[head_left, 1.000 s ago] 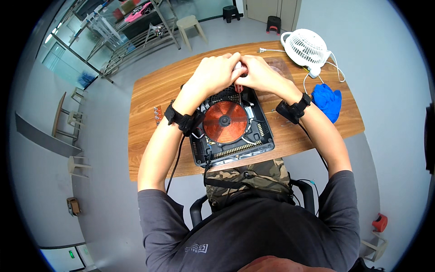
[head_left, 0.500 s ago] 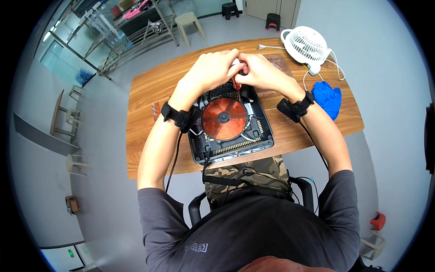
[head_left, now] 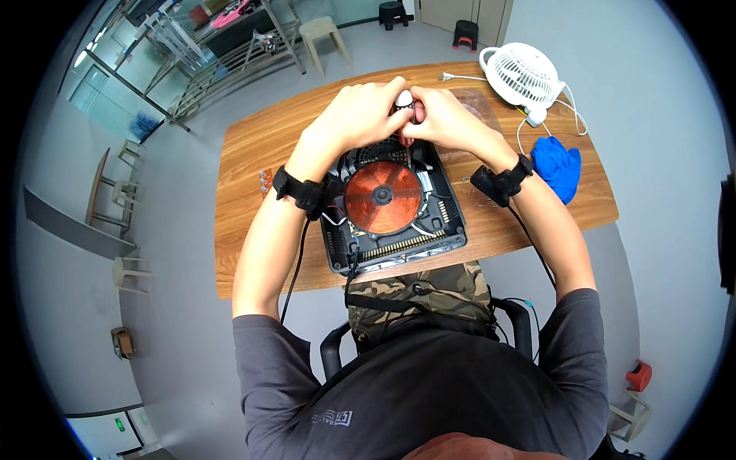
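An opened induction cooker base [head_left: 452, 244], black and boxy, lies in front of me with its round copper coil [head_left: 366, 208] exposed. Over its far part, my left hand [head_left: 366, 113] and my right hand [head_left: 443, 119] meet around a screwdriver [head_left: 405, 100]. The tool has a white-topped handle with red lower down, and its thin shaft points down into the cooker base beside the black fan [head_left: 374, 151]. Fingers of both hands are closed on the handle. Where the tip touches cannot be made out.
On the wooden table [head_left: 261, 230], a white fan [head_left: 523, 74] with its cord and a blue cloth [head_left: 556, 169] are at the right. Small screws lie on an orange-brown strip [head_left: 265, 182] at the left. A clear plastic sheet [head_left: 479, 111] is beyond my right hand.
The screwdriver's white top and shaft now show more plainly between my hands. Both hands keep hold of it, with their fingers slightly shifted. The whole view has moved a little.
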Tool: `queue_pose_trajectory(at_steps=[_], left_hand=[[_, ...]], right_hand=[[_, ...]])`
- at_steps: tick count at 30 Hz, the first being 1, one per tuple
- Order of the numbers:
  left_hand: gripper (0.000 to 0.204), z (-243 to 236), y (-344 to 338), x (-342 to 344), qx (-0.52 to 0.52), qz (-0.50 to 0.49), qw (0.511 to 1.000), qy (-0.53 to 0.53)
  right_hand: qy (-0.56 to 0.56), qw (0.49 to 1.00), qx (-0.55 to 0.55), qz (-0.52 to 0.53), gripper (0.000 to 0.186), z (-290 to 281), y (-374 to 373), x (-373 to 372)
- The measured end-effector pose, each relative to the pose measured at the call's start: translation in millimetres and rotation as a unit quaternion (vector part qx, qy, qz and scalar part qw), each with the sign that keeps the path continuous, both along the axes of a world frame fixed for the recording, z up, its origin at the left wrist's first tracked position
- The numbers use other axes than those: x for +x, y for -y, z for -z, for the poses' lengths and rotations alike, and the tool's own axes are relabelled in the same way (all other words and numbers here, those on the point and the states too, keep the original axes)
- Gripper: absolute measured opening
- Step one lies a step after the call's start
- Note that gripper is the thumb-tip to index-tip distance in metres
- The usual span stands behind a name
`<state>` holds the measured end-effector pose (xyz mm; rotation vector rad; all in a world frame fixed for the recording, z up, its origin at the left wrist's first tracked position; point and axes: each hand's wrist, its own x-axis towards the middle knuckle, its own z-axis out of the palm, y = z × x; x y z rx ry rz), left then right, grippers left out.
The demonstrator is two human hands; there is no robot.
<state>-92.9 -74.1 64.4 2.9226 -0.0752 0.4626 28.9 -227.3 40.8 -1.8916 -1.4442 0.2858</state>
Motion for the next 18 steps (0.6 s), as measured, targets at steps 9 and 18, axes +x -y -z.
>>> queue_pose_trajectory(at_steps=[9, 18], left_hand=[[0.045, -3, -1, 14, 0.020, -0.018, 0.999, 0.020], [0.036, -1, -4, 7, -0.052, 0.055, 0.995, 0.065]], right_hand=[[0.067, 0.995, 0.075, 0.001, 0.034, 16, -5, 10], [0.033, 0.998, 0.023, -0.041, 0.029, 15, -2, 15]])
